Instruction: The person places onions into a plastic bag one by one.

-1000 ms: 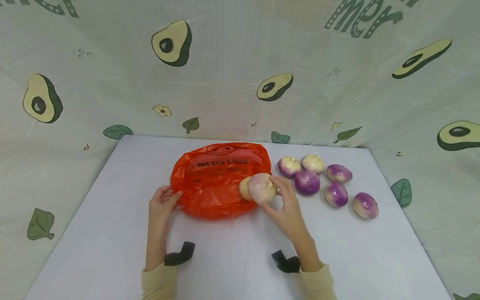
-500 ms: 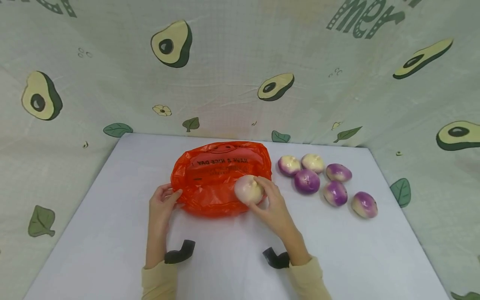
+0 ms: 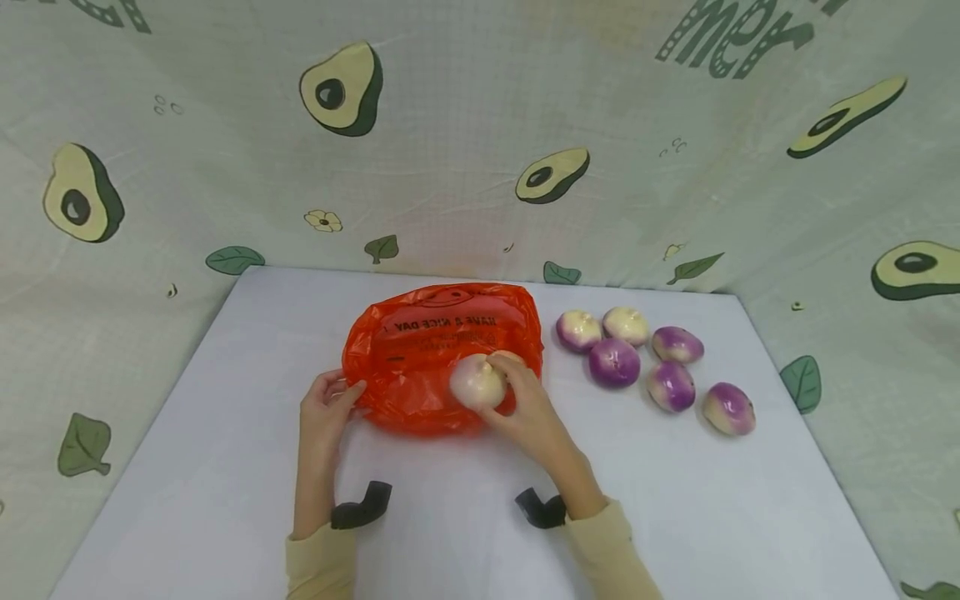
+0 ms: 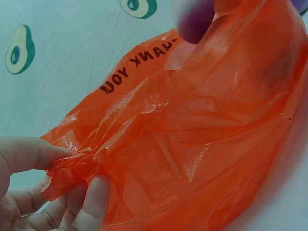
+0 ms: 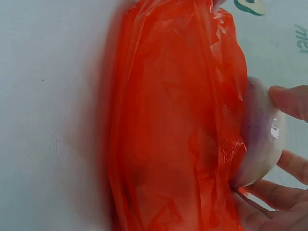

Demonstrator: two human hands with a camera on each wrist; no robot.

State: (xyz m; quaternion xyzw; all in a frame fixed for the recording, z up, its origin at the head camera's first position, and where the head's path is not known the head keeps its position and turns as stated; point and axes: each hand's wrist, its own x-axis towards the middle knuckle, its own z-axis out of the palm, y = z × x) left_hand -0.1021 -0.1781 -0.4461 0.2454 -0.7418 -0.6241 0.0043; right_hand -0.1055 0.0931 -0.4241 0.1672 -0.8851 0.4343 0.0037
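A red plastic bag (image 3: 420,379) with mirrored black lettering lies on the table, its mouth spread toward me. My left hand (image 3: 327,404) pinches the bag's left rim; the left wrist view shows the film bunched between thumb and fingers (image 4: 96,202). Over the bag's mouth my right hand (image 3: 525,412) grips a pale, purple-tinged turnip (image 3: 477,383). In the right wrist view that turnip (image 5: 264,134) sits at the bag's edge, thumb on one side and fingers on the other. Behind the right fingers shows part of another pale round thing (image 3: 512,357), mostly hidden.
To the right of the bag lie several purple-and-white turnips (image 3: 614,363), one of them (image 3: 730,409) a little apart, farthest right. The white tabletop (image 3: 442,517) meets a hanging cloth (image 3: 450,125) printed with avocados along its back edge.
My right hand has carried the turnip leftward, from the bag's right edge to over its mouth. The left hand keeps its hold on the rim.
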